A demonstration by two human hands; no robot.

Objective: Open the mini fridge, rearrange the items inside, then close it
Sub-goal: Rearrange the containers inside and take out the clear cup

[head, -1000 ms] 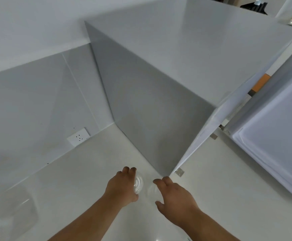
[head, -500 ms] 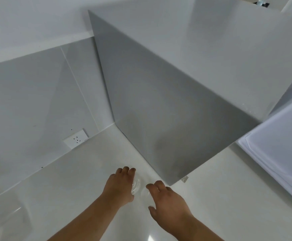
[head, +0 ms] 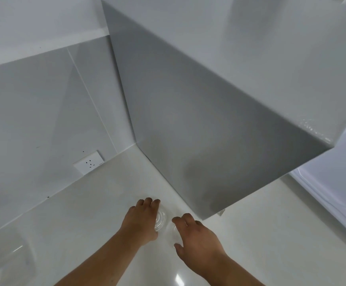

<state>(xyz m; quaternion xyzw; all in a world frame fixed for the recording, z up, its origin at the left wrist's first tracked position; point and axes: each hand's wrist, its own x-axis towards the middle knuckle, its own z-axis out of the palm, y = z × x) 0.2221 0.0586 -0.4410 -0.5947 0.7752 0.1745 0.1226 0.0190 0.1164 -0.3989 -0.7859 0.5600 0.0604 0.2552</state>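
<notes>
The grey mini fridge stands on the white counter, and I see its left side and top. Its open door shows as a white panel at the right edge. The inside is hidden. My left hand is curled over a clear cup standing on the counter just left of the fridge's front corner. My right hand reaches over a second clear cup beside the first, with thumb and fingers around it.
The white counter runs back to a grey tiled wall with a white socket. A clear plastic container sits at the lower left. The fridge's side stands close to the cups on the right.
The view has swung left, so the fridge's open front and shelves have left the frame. Both hands have stayed on the two clear cups, barely shifting.
</notes>
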